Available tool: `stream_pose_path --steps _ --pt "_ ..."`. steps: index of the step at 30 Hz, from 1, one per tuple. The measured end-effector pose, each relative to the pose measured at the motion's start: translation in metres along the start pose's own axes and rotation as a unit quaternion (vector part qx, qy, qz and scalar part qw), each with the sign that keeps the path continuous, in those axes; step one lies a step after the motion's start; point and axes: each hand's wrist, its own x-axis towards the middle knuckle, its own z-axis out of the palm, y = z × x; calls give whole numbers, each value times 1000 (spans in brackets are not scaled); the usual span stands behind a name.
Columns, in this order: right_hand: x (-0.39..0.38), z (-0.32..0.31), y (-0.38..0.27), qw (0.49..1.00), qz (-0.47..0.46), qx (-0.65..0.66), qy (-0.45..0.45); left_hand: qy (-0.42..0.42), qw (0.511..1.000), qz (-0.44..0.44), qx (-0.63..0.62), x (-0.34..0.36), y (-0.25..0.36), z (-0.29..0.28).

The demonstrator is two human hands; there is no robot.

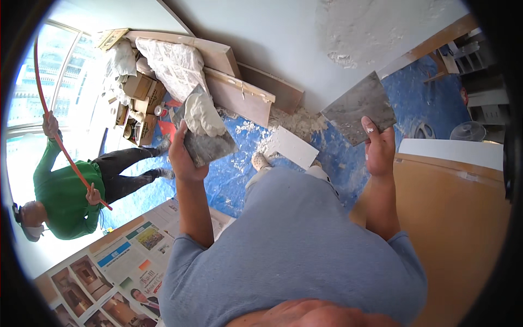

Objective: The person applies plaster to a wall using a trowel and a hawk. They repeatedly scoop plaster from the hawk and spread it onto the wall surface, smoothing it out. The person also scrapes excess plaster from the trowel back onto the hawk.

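Note:
My left hand [188, 158] is closed on the near left edge of a flat grey plastering plate [212, 148], thumb on top and fingers hidden beneath. A thick mound of off-white plaster [204, 115] sits on that plate. On the right, my right hand [380, 152] grips a second flat grey plastering plate [360, 108], its thumb pressed on the smeared upper face. Only thin streaks show on this plate, and white specks dot the thumb. The two plates are held apart, in front of a pale wall [294, 41] with a rough plastered patch [376, 32].
Blue sheeting [223, 191] with plaster crumbs covers the floor, where a white board [294, 147] lies near my feet. Panels [239, 95] and cardboard boxes [144, 90] stand left. A person in green [71, 185] holds a long red pole [71, 163]. Brown panelling [447, 218] borders my right.

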Motion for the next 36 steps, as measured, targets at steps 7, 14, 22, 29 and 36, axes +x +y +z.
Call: stream_pose_path --steps 7,14,22,29,36 --pt "-68 6 -10 975 -138 -174 6 -89 989 -112 39 -12 -20 28" --pt "-78 -10 -74 794 -453 -380 -141 -178 953 -233 83 -47 -69 98" --pt "-87 -22 -121 699 -475 -505 -176 -258 904 -323 110 -47 -74 143" --pt "-56 20 -120 720 -372 -556 -185 -295 874 -374 96 41 -78 136" --pt "18 75 -133 765 -291 -567 -96 -328 884 -327 65 179 -20 137"
